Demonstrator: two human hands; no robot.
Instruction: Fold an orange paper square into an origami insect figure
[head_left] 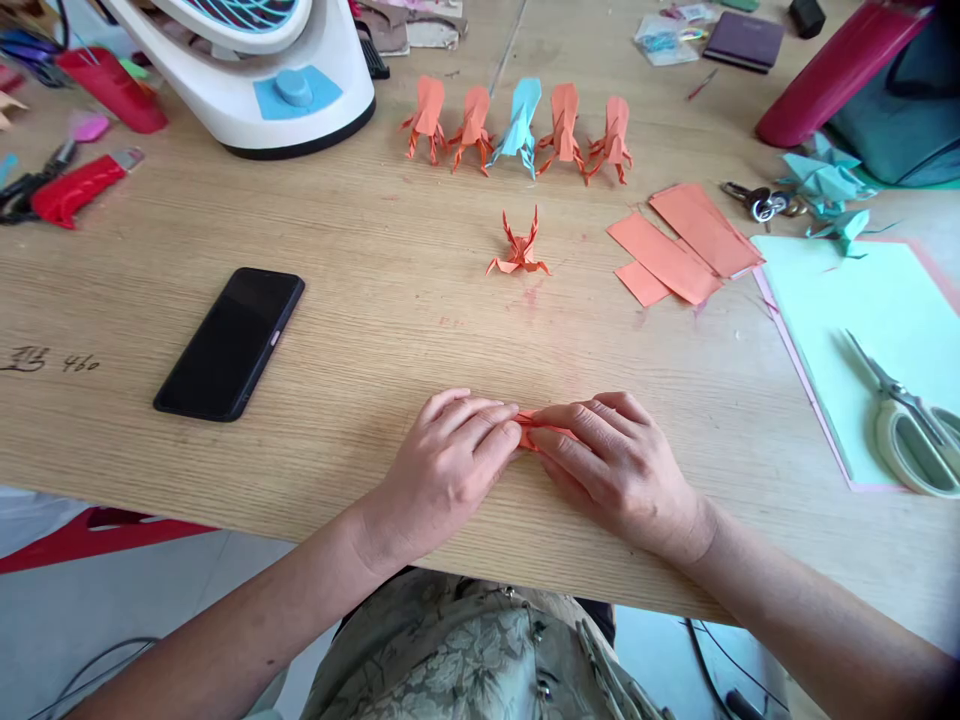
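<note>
Both hands press on a small folded piece of orange paper (534, 430) lying on the wooden table (375, 300) near its front edge. My left hand (450, 465) has its fingers together, pinching the paper's left end. My right hand (607, 460) covers most of the paper, fingers flattened and pinching it from the right. Only a thin strip of the orange paper shows between the fingertips. A finished orange origami figure (519, 248) stands farther back at the table's middle.
A row of several origami figures (517, 125), orange with one blue, stands at the back. Orange paper strips (679, 245) lie right of centre. Scissors (911, 420) rest on pale green sheets (847, 300). A black phone (231, 342) lies left; a white fan base (255, 75) is behind it.
</note>
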